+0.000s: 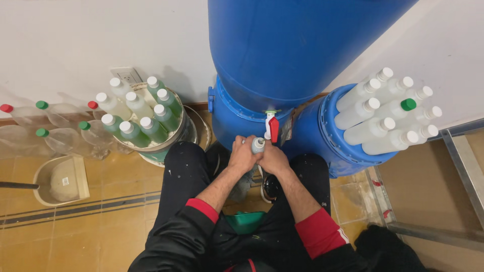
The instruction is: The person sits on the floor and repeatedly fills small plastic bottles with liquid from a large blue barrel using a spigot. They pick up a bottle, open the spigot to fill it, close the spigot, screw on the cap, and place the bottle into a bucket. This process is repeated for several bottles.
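My left hand and my right hand are both closed around one small clear bottle with a pale cap. The bottle sits directly under the red and white tap of a large blue barrel. Most of the bottle's body is hidden by my fingers. My knees in black trousers flank the hands, and a green object lies between my legs.
A second blue barrel at right carries several white-capped bottles. A bucket at left holds several filled bottles. Empty clear bottles lie along the wall, above a beige dustpan. A metal frame stands far right.
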